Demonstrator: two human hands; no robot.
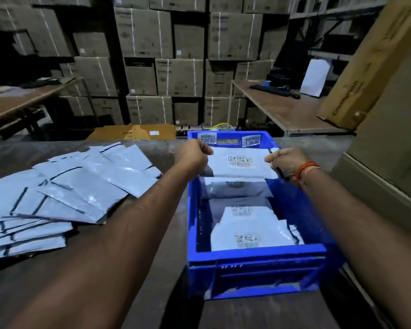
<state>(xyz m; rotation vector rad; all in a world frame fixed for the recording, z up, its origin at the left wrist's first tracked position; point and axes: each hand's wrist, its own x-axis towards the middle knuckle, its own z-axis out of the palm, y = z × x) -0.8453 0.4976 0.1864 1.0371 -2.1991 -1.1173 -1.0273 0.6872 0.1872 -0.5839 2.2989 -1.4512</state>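
Note:
A blue plastic crate stands on the dark table in front of me, holding several white mailer packets with barcode labels. Over the crate's far half I hold one white packet flat, its barcode label facing up. My left hand grips its left edge and my right hand grips its right edge. A red thread band circles my right wrist.
A loose pile of white mailer bags spreads over the table to the left of the crate. Stacked cardboard boxes fill the back wall. Side tables stand at left and right; a tall carton leans at right.

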